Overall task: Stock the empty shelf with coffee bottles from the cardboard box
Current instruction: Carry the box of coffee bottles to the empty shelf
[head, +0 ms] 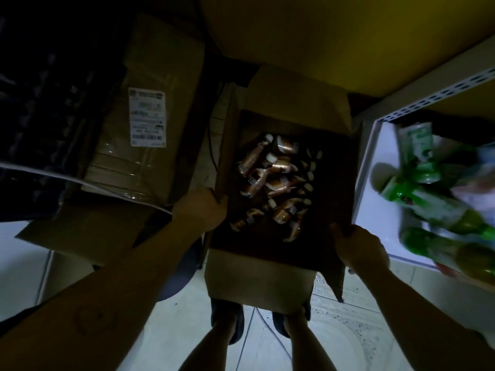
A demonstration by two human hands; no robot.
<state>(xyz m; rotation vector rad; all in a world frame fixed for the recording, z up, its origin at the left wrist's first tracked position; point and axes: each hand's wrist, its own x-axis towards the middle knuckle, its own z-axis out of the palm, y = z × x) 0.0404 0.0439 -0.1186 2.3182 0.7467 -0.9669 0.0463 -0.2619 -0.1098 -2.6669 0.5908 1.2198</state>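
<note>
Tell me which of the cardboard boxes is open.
The cardboard box gripped by the left hand and right hand: flaps up, coffee bottles visible. The labelled box is taped shut.

head camera looks steeply down, close over the open box point(267, 279), dim, perhaps slightly tilted.

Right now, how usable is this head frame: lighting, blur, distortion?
Head view: very dim; the cardboard box interior is nearly black, coffee bottles only glinting. Green bottles on the white shelf are motion-blurred. Wide-angle bending at the edges.
</note>
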